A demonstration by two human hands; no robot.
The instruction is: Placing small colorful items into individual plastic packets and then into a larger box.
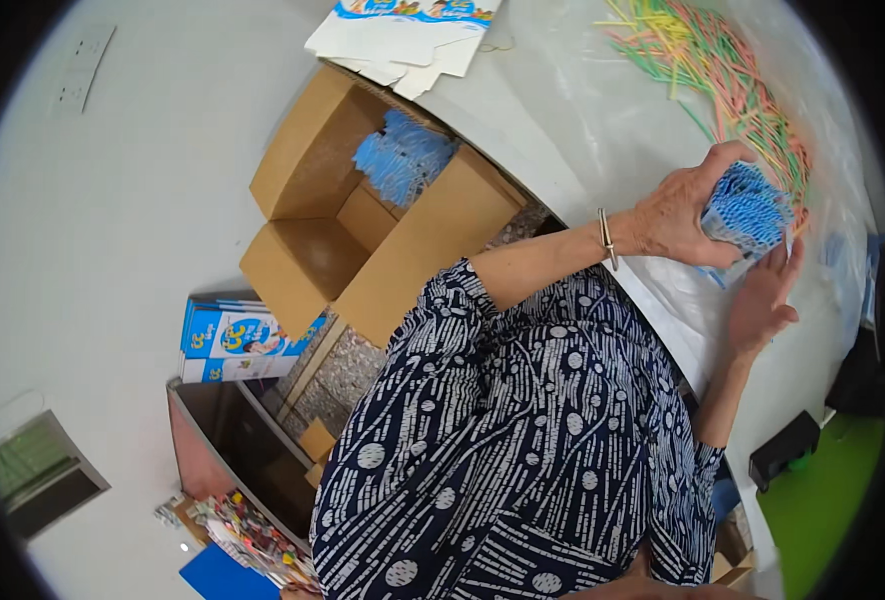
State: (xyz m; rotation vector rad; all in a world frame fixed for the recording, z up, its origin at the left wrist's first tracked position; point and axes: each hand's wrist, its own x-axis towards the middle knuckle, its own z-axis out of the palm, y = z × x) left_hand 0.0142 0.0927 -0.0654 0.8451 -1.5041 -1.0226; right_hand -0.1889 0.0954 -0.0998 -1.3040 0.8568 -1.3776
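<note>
My left hand (675, 215), with a metal bangle on the wrist, grips a thick bundle of blue paper-wrapped sticks (751, 208) over the white table (583, 110). My right hand (763, 300) lies flat beside the bundle's near end, fingers spread, fingertips touching its lower edge. A loose heap of pink, yellow and green sticks (723, 70) spreads on the clear plastic sheet just beyond the bundle.
An open cardboard box (363, 230) stands on the floor by the table with more blue bundles (403, 160) inside. Flat printed cartons (403, 35) lie on the table's far end. A stack of blue-and-white printed boxes (233, 345) and a brown bin (233, 440) sit lower left.
</note>
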